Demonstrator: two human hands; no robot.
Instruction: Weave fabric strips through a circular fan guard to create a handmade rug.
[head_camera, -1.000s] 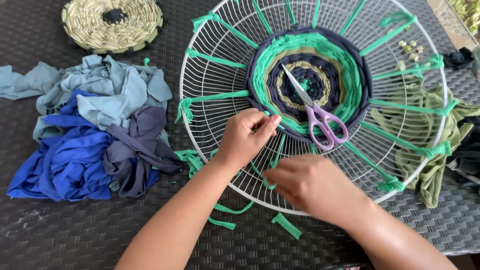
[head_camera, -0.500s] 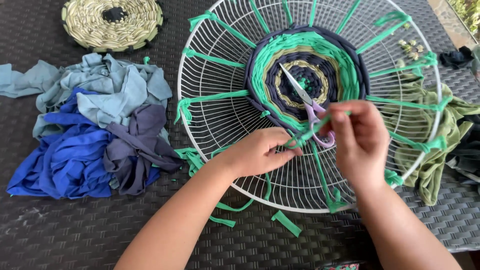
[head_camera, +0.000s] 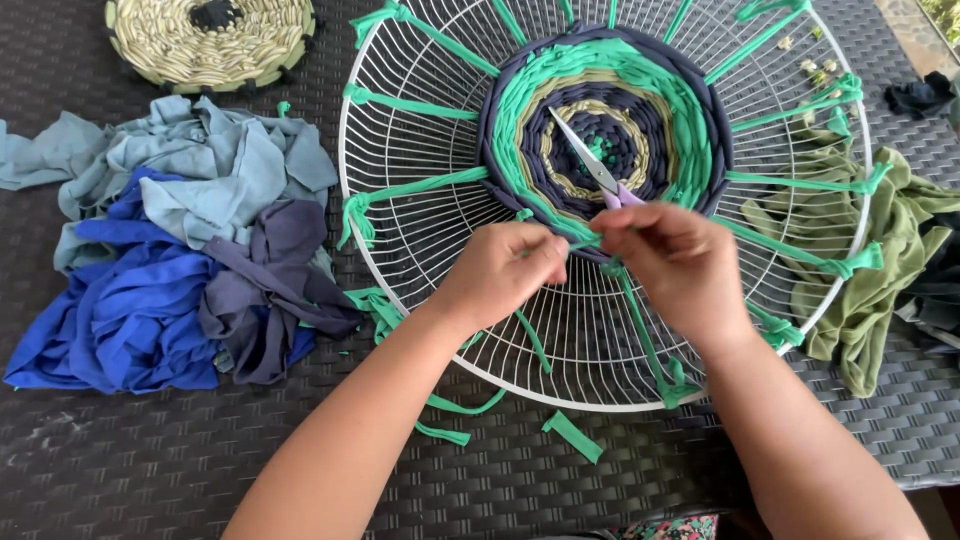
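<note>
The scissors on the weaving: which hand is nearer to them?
Right. The right hand is directly at the handles of the scissors, covering them. The left hand is farther away, lower and to the left, pinching a green strip.

Both hands meet over the wire frame (head_camera: 420, 230) on the counter (head_camera: 120, 460), left hand (head_camera: 500, 270) just beside right hand (head_camera: 675, 265). The scissors (head_camera: 590, 165) lie just beyond them on the woven disc (head_camera: 605, 120). A fabric pile (head_camera: 170, 260) lies well left of the left hand, the round mat (head_camera: 210, 40) beyond it. More cloth (head_camera: 870, 270) lies right of the right hand; cut strips (head_camera: 572, 436) lie nearer the person.
</note>
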